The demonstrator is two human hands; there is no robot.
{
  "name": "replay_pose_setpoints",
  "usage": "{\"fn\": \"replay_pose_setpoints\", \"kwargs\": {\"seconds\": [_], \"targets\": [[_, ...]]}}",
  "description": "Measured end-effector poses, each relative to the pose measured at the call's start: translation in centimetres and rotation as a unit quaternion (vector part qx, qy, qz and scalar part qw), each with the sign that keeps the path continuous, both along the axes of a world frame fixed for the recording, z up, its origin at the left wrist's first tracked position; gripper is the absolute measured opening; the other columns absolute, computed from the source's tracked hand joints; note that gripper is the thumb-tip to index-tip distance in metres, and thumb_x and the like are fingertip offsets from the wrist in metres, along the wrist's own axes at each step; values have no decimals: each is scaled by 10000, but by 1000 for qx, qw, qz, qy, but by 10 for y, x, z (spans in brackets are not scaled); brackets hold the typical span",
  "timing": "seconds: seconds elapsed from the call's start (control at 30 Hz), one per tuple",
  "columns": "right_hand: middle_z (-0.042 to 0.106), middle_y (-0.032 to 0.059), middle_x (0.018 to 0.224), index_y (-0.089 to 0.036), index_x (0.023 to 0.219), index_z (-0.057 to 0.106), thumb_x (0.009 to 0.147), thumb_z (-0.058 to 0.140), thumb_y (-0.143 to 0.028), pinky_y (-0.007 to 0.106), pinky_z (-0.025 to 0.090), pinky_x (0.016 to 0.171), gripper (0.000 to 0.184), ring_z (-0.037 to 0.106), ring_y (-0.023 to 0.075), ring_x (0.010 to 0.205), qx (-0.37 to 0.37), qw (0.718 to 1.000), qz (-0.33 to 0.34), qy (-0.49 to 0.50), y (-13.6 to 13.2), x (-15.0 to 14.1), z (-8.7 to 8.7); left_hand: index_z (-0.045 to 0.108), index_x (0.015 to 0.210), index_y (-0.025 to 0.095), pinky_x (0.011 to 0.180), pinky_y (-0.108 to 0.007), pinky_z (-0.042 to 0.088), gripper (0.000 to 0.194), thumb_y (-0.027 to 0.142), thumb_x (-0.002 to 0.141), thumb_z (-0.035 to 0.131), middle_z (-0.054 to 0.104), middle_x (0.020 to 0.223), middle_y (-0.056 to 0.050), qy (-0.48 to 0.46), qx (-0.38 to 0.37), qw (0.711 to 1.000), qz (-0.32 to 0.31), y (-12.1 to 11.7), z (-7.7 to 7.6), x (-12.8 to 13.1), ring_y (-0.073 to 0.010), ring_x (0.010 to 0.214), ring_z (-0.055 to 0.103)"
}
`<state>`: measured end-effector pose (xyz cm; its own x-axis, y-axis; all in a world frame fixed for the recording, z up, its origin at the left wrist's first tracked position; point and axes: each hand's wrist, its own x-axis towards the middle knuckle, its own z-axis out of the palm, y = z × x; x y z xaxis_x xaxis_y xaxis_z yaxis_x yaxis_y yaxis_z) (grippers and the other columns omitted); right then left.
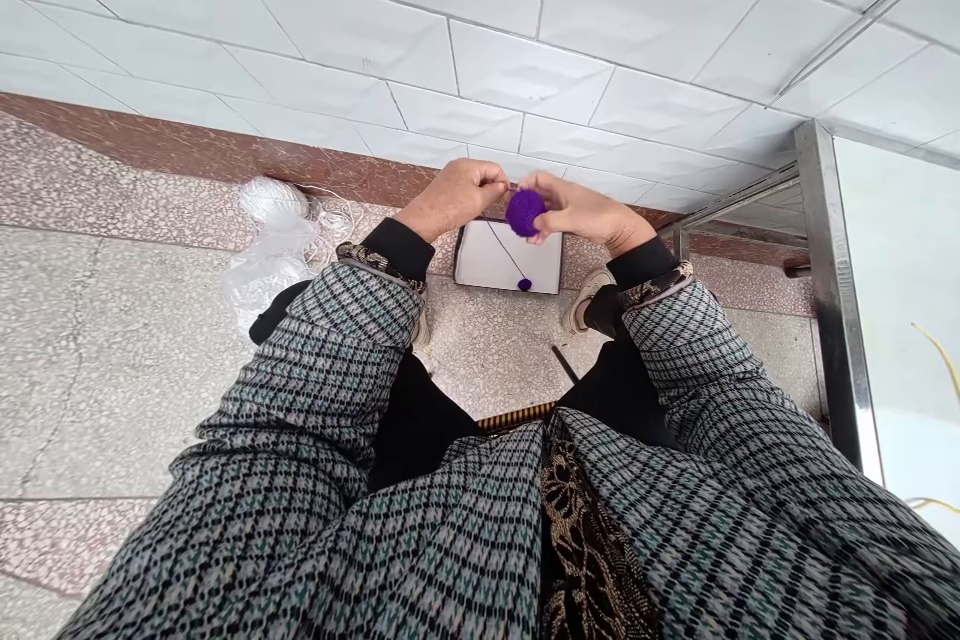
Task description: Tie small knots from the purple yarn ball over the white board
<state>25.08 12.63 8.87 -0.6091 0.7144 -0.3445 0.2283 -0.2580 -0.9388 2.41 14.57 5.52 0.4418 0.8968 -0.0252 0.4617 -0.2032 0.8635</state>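
My right hand is closed around a purple ball of yarn, held in the air in front of me. Close beside it, my left hand pinches a strand of dark yarn between thumb and fingertips. From the hands the strand runs down to a small purple clump of yarn. That clump lies at the near edge of a shallow white box with a dark rim, on the floor between my feet. The hands partly hide the box's far side.
A white ball of yarn, loose white strands and a clear plastic bag lie on the floor to the left. A tiled wall rises ahead. A metal-framed table stands at the right.
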Motion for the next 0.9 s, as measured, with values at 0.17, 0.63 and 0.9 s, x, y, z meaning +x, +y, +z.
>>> {"fn": "replay_pose_setpoints", "kwargs": {"seconds": [0.17, 0.63, 0.9], "targets": [[657, -3, 1028, -262, 1134, 429, 848, 868, -318, 263, 622, 721, 526, 718, 131, 800, 23, 980, -164, 113, 7, 0, -1, 703, 753, 177, 757, -299, 430, 180, 304, 842, 612, 620, 678, 2, 34, -23, 996, -81, -5, 5, 8, -159, 716, 550], [655, -6, 962, -213, 1108, 546, 791, 910, -292, 234, 546, 669, 489, 618, 116, 779, 11, 997, -22, 68, 4, 1, -1, 741, 790, 167, 778, -317, 467, 195, 279, 861, 598, 642, 685, -17, 30, -6, 999, 16, -2, 5, -1, -186, 757, 598], [628, -8, 977, -264, 1185, 523, 868, 839, -328, 247, 540, 663, 453, 611, 136, 764, 87, 971, -224, -7, 15, -3, -12, 705, 756, 179, 797, -288, 454, 190, 298, 861, 601, 666, 735, -8, 50, -19, 982, -184, -16, 20, 12, -154, 746, 596]]}}
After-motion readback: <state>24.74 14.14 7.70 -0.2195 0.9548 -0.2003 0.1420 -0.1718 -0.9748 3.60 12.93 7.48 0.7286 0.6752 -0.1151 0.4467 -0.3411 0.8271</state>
